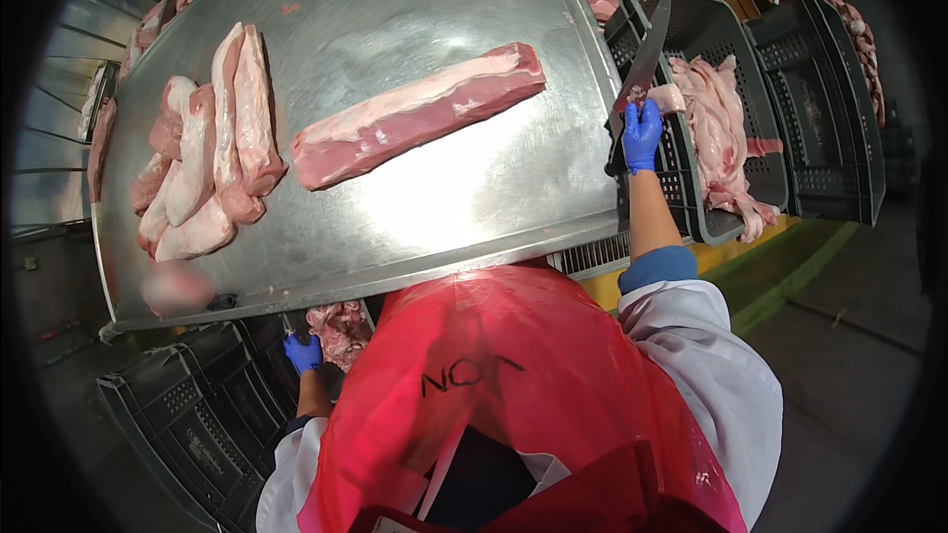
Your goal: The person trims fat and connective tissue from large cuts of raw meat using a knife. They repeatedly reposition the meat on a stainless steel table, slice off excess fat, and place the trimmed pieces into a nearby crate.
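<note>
My right hand [642, 135], in a blue glove, is closed at the right edge of the steel table. It grips a knife [649, 54] whose wide blade points away from me. A pale piece of fat [668, 98] lies against the fingertips; whether they pinch it I cannot tell. My left hand [303, 352], also gloved in blue, is low beside the table's near edge. Its fingers are closed, with a thin metal end [287, 322] showing above them. Near it are meat scraps [339, 332]. A long trimmed loin [420, 118] lies across the table.
Several meat pieces [202, 158] are heaped on the left of the steel table [474, 212]. To the right, a dark crate [703, 227] holds fat strips [716, 133], with another crate [820, 109] beyond. More crates [197, 415] stand at lower left. Red apron [474, 336] covers my front.
</note>
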`<state>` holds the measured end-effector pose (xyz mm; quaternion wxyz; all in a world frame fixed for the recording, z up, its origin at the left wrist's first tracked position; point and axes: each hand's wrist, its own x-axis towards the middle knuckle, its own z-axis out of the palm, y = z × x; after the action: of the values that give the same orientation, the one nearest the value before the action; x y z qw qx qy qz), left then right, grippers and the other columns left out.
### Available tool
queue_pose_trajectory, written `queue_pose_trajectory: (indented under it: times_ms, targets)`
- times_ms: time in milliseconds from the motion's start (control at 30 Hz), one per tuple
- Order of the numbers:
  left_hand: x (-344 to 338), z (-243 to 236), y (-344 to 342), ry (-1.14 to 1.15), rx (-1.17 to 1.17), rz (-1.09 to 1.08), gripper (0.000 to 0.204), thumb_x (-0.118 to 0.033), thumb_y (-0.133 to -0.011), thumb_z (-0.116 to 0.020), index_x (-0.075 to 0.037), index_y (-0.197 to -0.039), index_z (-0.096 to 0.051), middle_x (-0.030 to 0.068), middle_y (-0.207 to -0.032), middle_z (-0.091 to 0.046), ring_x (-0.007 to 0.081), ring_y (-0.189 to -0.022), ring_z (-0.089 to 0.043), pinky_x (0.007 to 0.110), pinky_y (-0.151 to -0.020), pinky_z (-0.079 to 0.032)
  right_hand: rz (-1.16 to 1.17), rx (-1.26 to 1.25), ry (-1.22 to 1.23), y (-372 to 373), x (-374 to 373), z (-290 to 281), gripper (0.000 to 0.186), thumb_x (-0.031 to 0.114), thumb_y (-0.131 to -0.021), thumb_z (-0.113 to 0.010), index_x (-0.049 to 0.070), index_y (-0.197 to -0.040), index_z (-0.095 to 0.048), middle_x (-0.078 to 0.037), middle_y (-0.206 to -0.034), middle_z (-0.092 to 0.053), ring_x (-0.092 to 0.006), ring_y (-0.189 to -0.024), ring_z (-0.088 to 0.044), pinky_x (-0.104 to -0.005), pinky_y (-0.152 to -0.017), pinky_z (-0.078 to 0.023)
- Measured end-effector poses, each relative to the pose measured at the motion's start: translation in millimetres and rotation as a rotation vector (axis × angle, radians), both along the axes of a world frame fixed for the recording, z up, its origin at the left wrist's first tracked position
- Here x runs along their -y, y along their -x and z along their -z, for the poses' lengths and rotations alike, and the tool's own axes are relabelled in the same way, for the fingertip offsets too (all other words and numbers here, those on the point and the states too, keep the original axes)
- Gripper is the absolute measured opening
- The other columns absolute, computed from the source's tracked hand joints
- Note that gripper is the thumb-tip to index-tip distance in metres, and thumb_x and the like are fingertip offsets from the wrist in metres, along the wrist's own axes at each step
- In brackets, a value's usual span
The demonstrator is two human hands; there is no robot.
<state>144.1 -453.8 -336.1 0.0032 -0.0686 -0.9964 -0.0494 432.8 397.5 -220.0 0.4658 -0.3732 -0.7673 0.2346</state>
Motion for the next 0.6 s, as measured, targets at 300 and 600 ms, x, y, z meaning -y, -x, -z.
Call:
queue_pose_trajectory:
  times_ms: [300, 600]
  targets:
    - [-36.0, -23.4, -7.1, -0.541, 0.244, -0.034, 0.027, -0.012, -0.087, -0.074, 0.002, -0.106, -0.060, 0.0113, -0.101, -0.065, 0.0223, -0.095, -0.062, 0.036, -0.089, -0.050, -0.058, -0.591, 0.230, 10.2, -32.4, -70.5, 0.011, 0.012, -0.097, -0.066, 0.003, -0.104, -0.066, -0.003, -0.097, -0.064, -0.0127, -0.087, -0.057, -0.0280, -0.080, -0.047]
    - [-281.3, -214.4, 71.1, -0.730, 0.173, 0.489, 0.034, -0.005, -0.092, -0.066, 0.000, -0.124, -0.058, 0.0105, -0.114, -0.065, 0.0197, -0.098, -0.064, 0.033, -0.087, -0.052, -0.104, -0.878, 0.398, -116.3, -128.3, -251.5, 0.023, 0.012, -0.099, -0.060, 0.000, -0.119, -0.063, -0.010, -0.108, -0.068, -0.0221, -0.097, -0.067, -0.0338, -0.090, -0.053]
